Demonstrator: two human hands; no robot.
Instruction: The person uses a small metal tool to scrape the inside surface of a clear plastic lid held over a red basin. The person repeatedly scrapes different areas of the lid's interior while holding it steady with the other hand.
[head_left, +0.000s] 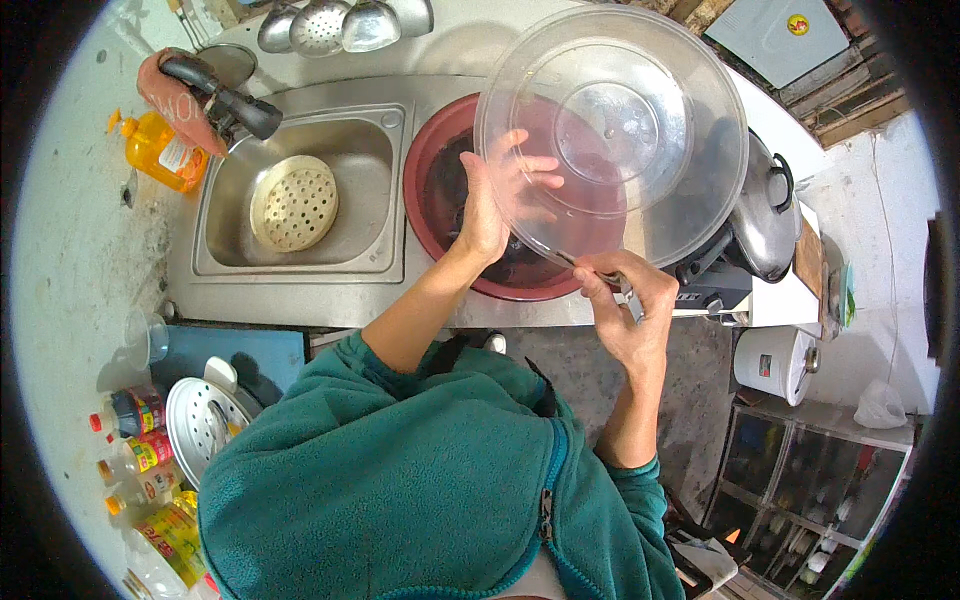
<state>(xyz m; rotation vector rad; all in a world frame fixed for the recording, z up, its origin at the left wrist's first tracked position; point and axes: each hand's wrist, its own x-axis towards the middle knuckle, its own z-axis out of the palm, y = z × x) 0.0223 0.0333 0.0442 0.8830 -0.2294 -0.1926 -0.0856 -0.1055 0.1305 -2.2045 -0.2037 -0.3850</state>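
Observation:
A large clear plastic basin (675, 82) is held tilted in the air over the right part of the counter. My right hand (626, 300) is closed at its near rim, thumb against forefinger. A thin, shiny piece with a dark tip also shows between those fingers; I cannot tell what it is. My left hand (499, 195) is at the basin's left side, palm up and fingers spread, partly seen through the plastic. Whether it touches the plastic is unclear. Below both is a dark red basin (442, 259) with dark contents, partly hidden by my left hand and the clear basin.
A steel sink (367, 217) to the left holds a perforated steamer plate (296, 202). An orange soap bottle (165, 154) and a cloth-draped tap (251, 112) stand beside it. Ladles (321, 28) lie behind. On the right, a lidded wok (765, 217) sits on a stove (709, 292).

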